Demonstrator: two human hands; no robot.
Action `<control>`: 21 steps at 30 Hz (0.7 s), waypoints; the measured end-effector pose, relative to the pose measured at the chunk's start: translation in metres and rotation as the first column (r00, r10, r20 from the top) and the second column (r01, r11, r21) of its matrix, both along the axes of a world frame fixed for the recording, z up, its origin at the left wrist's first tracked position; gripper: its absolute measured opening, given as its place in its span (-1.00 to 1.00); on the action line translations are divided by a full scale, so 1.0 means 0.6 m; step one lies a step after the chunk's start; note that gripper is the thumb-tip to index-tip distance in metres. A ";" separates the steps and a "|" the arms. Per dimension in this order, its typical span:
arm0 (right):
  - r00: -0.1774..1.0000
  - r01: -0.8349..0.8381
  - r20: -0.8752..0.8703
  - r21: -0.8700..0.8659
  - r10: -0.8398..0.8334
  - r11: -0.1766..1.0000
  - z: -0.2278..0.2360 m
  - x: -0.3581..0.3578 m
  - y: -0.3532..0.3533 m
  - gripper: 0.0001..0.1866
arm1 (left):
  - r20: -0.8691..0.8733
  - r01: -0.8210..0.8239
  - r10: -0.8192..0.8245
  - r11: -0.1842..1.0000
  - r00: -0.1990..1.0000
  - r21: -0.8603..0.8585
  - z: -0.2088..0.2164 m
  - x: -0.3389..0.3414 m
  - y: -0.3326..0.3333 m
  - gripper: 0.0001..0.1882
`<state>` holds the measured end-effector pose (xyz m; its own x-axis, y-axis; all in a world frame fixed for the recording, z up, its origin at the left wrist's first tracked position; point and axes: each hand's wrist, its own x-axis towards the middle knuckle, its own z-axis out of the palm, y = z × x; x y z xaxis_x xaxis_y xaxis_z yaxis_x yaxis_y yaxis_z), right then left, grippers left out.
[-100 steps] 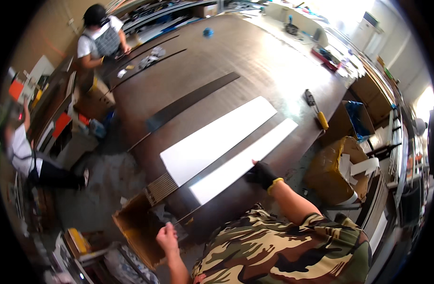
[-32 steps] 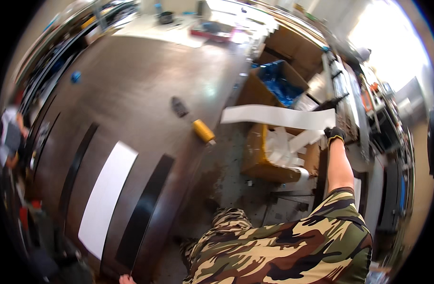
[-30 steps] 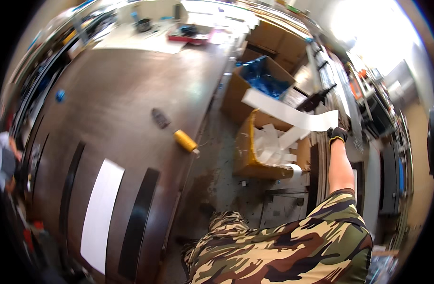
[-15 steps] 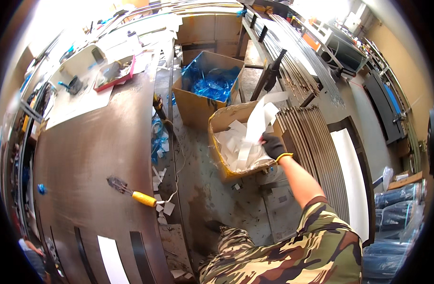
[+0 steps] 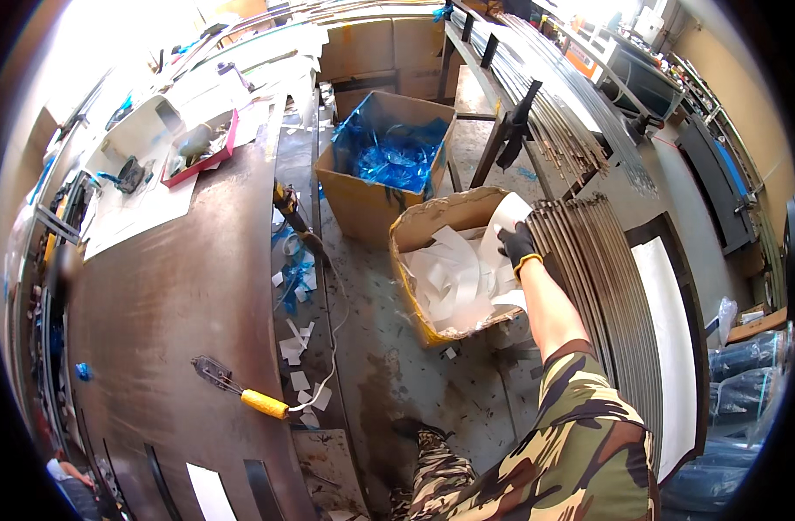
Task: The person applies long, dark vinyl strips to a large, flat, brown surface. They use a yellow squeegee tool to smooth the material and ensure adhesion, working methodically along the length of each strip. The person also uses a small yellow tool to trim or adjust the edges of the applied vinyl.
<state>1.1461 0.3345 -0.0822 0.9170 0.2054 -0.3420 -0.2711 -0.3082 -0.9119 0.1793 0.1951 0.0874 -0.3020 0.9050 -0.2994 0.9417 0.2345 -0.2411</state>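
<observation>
My right hand (image 5: 519, 244), in a black glove with a yellow cuff, reaches over the right side of a cardboard box (image 5: 415, 300). Its fingers look spread, beside a curled white strip (image 5: 507, 214) standing against the box's wall; I see nothing gripped. White strips and scraps (image 5: 450, 269) fill the box in a loose heap, some of them blurred. My left hand is out of view. On the brown metal table at the left lies a tool with a yellow handle (image 5: 265, 404), its cord trailing off the table's edge.
Behind stands a taller cardboard box (image 5: 354, 195) with crumpled blue film (image 5: 389, 163). Metal bars (image 5: 601, 286) lie stacked at the right, beside a long white sheet (image 5: 666, 347). White offcuts (image 5: 298, 347) litter the floor by the brown table (image 5: 172, 304). Another person (image 5: 72, 478) shows at far left.
My right hand has gone from holding white strips above the box to spread fingers at its right side. The strips have dropped into the box. The whole view has shifted slightly.
</observation>
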 end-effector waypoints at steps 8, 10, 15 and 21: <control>0.429 -0.492 -0.080 -0.856 0.900 0.158 -0.054 -0.098 0.107 -0.27 | -0.004 -0.151 0.151 0.988 0.988 -0.006 0.039 0.035 -0.088 -0.80; 0.251 -0.567 -0.393 -0.800 0.884 -0.195 -0.065 -0.186 0.114 -0.32 | 0.016 -0.234 0.234 0.972 0.972 0.010 0.049 0.023 -0.148 -0.80; 0.261 -0.718 0.283 -0.583 0.923 0.381 0.004 -0.497 0.209 -0.28 | 0.078 -0.435 0.437 0.899 0.896 -0.040 0.048 -0.063 -0.334 -0.75; -0.170 -0.639 0.634 -0.654 0.754 0.406 0.156 -0.890 0.317 -0.07 | 0.226 -0.483 0.429 0.731 0.875 0.481 -0.047 -0.058 -0.338 -0.74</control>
